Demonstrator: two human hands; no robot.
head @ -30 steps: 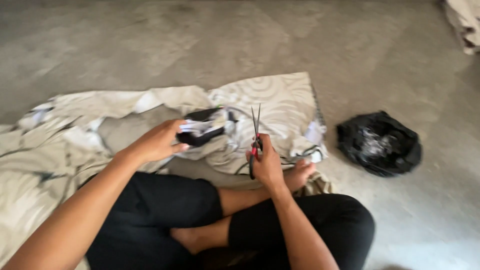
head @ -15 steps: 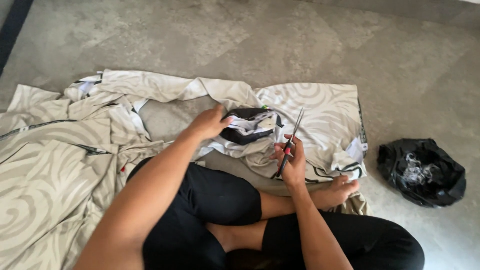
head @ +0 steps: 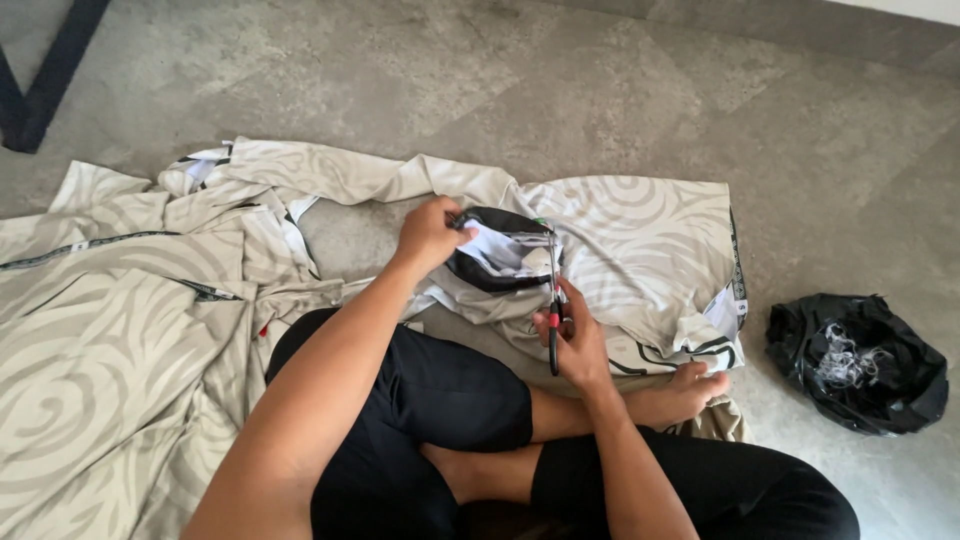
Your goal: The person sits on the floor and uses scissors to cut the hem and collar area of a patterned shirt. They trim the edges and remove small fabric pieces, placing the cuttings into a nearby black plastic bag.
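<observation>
- Two bare hands at work, seen from the head cam: right hand (head: 575, 345) is closed round the handles of a pair of scissors (head: 553, 300), thumb and fingers through the loops, blades pointing up and away from the person.
- Scissor blades look narrow, nearly together, tips at the edge of a black-and-white fabric piece (head: 500, 250); can't tell if they are biting the cloth or just touching it.
- Left hand (head: 430, 232) pinches the upper left edge of that same fabric piece, fingers curled tight, holding it lifted just above the floor w/ the cloth bunched betw. both hands.
- Fabric piece sits in front of the person's crossed legs, over a beige swirl-patterned cloth (head: 640, 230) that spreads across the floor to the left & right.
- More of the beige cloth lies crumpled at left, w/ black trim strips showing along some edges.
- Person sits cross-legged in black shorts (head: 440, 400); a bare foot (head: 685, 392) rests on the cloth's lower right corner.
- Black plastic bag (head: 860, 360) w/ pale thread scraps inside sits well apart at right, on the grey stone floor (head: 500, 90).
</observation>
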